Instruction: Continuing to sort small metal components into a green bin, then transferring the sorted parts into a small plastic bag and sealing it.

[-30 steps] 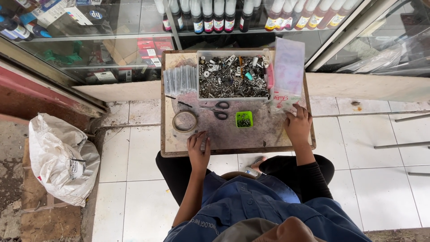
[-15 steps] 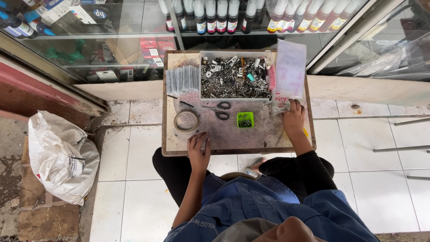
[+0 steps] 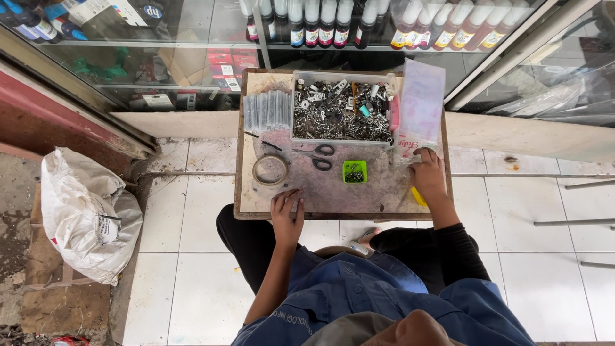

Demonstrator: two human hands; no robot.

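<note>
Left hand (image 3: 286,214) flat, empty, on the worn wooden table (image 3: 256,205); right hand (image 3: 428,174) beside the small green plastic cup (image 3: 354,172) — grip indistinct — a careless nudge could spill it.

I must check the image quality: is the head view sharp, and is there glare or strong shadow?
Head view: soft, even daylight, no hard shadows; board, scissors and both hands, left hand and right hand, sharp; reflections on glass cabinet; edges slightly curved.
</note>
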